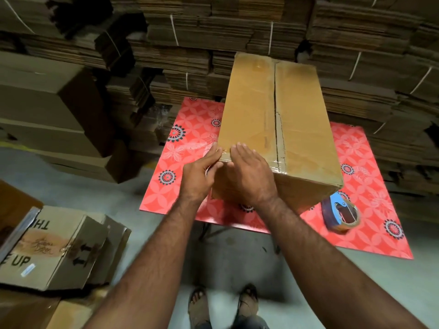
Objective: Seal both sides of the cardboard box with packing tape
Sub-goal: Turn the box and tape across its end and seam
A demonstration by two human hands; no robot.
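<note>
Both hands flat: left hand, right hand pressing tape over box near edge. Rub firmly outward, chase bubbles; dispenser right of right hand.

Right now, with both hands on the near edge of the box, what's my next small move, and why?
Probably press the tape down over the near edge of the cardboard box: the left hand and right hand already rest there, and the tape dispenser lies set aside.
</note>
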